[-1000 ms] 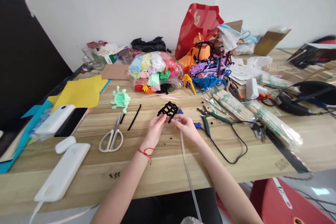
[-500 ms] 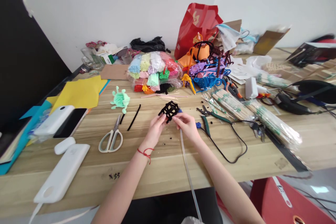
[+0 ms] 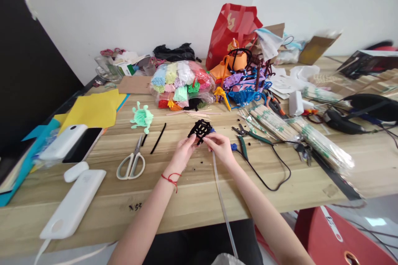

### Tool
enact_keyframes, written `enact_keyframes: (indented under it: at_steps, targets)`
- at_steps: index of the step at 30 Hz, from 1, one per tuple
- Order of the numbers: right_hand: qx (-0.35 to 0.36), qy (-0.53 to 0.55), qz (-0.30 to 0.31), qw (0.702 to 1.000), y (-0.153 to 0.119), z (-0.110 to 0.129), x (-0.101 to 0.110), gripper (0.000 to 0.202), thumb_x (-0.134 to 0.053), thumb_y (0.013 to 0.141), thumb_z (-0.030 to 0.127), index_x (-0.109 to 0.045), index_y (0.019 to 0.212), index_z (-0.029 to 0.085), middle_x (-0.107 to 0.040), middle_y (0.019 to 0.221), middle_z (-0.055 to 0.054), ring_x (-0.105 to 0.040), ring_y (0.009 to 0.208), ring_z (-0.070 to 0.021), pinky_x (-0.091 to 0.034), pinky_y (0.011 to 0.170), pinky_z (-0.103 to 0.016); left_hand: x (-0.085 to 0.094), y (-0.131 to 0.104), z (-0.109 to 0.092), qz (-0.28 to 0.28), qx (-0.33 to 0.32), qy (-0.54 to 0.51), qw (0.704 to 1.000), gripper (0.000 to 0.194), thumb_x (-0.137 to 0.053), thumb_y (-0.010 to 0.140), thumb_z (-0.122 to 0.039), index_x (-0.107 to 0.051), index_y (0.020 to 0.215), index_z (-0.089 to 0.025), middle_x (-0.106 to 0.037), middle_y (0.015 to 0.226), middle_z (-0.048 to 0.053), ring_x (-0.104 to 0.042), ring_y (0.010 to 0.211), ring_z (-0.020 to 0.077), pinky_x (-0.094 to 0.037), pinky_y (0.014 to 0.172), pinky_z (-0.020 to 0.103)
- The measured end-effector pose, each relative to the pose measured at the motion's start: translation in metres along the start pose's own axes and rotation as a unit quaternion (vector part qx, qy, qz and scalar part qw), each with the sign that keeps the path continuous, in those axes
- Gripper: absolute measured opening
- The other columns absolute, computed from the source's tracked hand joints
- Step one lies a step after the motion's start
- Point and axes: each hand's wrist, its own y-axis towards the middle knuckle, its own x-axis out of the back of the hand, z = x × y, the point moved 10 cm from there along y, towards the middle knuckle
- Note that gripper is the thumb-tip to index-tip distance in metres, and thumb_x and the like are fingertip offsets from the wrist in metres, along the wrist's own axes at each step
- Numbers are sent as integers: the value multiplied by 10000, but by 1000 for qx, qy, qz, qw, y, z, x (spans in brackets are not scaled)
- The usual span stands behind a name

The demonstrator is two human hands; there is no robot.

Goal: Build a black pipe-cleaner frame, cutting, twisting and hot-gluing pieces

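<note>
Between my two hands is a small black openwork piece of fuzzy pipe cleaners (image 3: 201,127), raised just over the wooden table. My left hand (image 3: 183,150), with a red string on its wrist, pinches its lower left side. The fingers of my right hand (image 3: 220,147) are closed on its lower right edge. Blue parts (image 3: 234,147) show beside my right hand, and a long translucent stick (image 3: 221,192) runs from beneath it to my lap. Left of my hands lie a black pipe cleaner strip (image 3: 158,138), white-handled scissors (image 3: 132,163) and a mint-green fuzzy piece (image 3: 142,118).
Green-handled pliers (image 3: 244,145) and a black cord lie to the right, near bagged wooden sticks (image 3: 273,123). Behind are bagged coloured pipe cleaners (image 3: 182,83) and a red bag (image 3: 231,33). A phone (image 3: 82,145) and white power bank (image 3: 73,205) lie left.
The black piece has tilted slightly in my fingers, and its openings show differently. Both hands keep their hold; the whole view has shifted a little.
</note>
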Motion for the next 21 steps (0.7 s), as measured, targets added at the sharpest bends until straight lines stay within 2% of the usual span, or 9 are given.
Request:
enact_keyframes:
  at_steps: [7, 11, 14, 17, 21]
  targets:
    - [-12, -14, -3, 1000, 2, -1, 2, 261, -698, 676, 433, -630, 747, 190, -591, 608, 9, -452, 422, -88, -348, 420, -237, -1, 0, 6, -3, 32, -34, 999, 399, -663, 698, -528, -678, 896, -181, -678, 940, 69, -608, 835, 177, -470, 687, 290]
    - [-20, -11, 4, 1000, 3, -3, 0, 286, -687, 681, 458, -613, 771, 197, -551, 569, 27, -441, 422, -86, -345, 419, -231, -6, -2, 3, 17, 2, 0, 1000, 298, -748, 664, -352, -685, 880, -158, -682, 938, 71, -612, 840, 169, -473, 715, 273]
    - [-27, -9, 5, 1000, 3, -4, 0, 307, -680, 682, 478, -605, 779, 196, -524, 545, 37, -432, 420, -86, -342, 415, -228, -12, -3, 3, 38, -16, 34, 999, 327, -761, 641, -220, -677, 951, -164, -681, 1012, 61, -610, 933, 180, -462, 820, 289]
    - [-29, -3, 1, 1000, 3, -4, 1, 310, -682, 682, 475, -601, 777, 191, -522, 557, 38, -429, 416, -81, -338, 411, -225, -13, -2, 3, 31, -27, 34, 999, 417, -772, 605, -167, -666, 1007, -185, -674, 1070, 45, -593, 1023, 183, -429, 919, 311]
    - [-27, -3, 3, 1000, 3, -3, 1, 290, -675, 697, 456, -601, 774, 187, -527, 570, 35, -433, 417, -79, -344, 416, -226, -6, -2, 3, 2, -31, 45, 999, 415, -784, 578, -143, -678, 977, -177, -684, 1056, 47, -602, 1018, 181, -431, 936, 318]
